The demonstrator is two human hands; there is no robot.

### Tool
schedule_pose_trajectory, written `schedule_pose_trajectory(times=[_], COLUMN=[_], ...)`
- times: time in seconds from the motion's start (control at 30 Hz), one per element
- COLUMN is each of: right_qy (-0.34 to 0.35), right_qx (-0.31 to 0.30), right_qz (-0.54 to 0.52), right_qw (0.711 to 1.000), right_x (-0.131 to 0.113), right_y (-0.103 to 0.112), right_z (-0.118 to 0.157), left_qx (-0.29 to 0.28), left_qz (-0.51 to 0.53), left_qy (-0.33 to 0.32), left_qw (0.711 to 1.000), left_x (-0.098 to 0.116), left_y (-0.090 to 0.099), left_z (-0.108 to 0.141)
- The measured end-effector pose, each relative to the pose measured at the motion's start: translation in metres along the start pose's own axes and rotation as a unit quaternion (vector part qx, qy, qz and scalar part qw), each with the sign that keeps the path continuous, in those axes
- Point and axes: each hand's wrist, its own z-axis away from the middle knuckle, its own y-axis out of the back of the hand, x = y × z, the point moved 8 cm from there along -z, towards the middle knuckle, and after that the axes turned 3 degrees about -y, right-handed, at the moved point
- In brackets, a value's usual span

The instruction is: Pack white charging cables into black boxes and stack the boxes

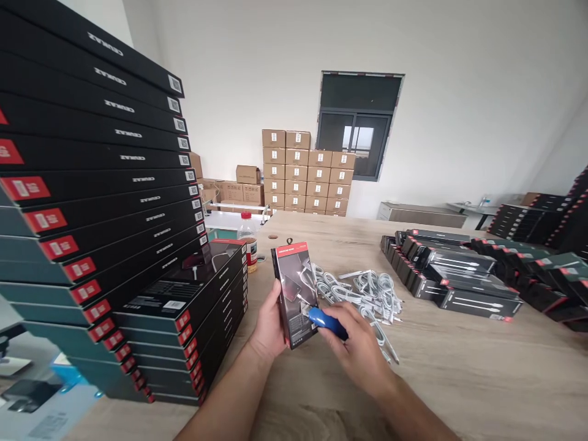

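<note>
A black retail box with a red top strip and a cable picture (294,285) is held upright, slightly tilted, above the wooden table (331,386). My left hand (269,323) is closed round its left side and lower edge. In my right hand (356,343) is a blue-handled tool (328,321), whose tip is at the lower right part of the box front; whether it touches is too small to tell. White and grey cables (367,291) lie in a tangled pile just behind my right hand.
Tall stacks of black boxes (138,165) rise at the left, beside a lower stack (215,294). Behind them stands a red-capped bottle (248,242). Small black boxes (459,275) are piled at the right. Brown cartons (307,174) stand by the far wall.
</note>
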Motion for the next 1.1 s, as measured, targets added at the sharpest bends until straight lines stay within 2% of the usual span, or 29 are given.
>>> schedule_pose_trajectory(times=[0.1, 0.23, 0.37, 0.5, 0.6, 0.7, 0.83, 1.0, 1.1], right_qy=[-0.007, -0.043, -0.048, -0.031, -0.021, -0.001, 0.007, -0.063, -0.102], right_qx=[0.018, 0.071, 0.099, 0.104, 0.150, 0.176, 0.133, 0.072, 0.052], right_qz=[0.001, 0.013, 0.018, 0.024, 0.035, 0.051, 0.059, 0.032, 0.009], right_qw=[1.000, 0.996, 0.994, 0.994, 0.988, 0.983, 0.989, 0.995, 0.993], right_x=[0.002, 0.011, 0.014, 0.009, 0.004, -0.002, 0.000, 0.022, 0.029], right_y=[0.002, 0.013, 0.021, 0.026, 0.043, 0.055, 0.049, 0.030, 0.024], right_z=[0.000, -0.001, -0.002, -0.003, -0.004, -0.005, -0.007, -0.007, -0.006], left_qx=[0.007, 0.034, 0.018, 0.040, 0.045, 0.031, 0.062, 0.070, 0.065], left_qz=[-0.025, -0.091, -0.122, -0.172, -0.233, -0.228, -0.166, -0.078, -0.034], left_qy=[0.043, 0.145, 0.178, 0.236, 0.269, 0.279, 0.256, 0.114, 0.037], left_qw=[0.999, 0.985, 0.976, 0.956, 0.933, 0.932, 0.950, 0.988, 0.997], left_x=[-0.011, -0.035, -0.045, -0.055, -0.069, -0.079, -0.071, -0.036, -0.022], left_y=[0.001, 0.001, -0.003, 0.009, 0.014, 0.009, 0.008, 0.004, 0.004], left_z=[0.001, 0.008, 0.010, 0.017, 0.024, 0.025, 0.019, 0.002, -0.001])
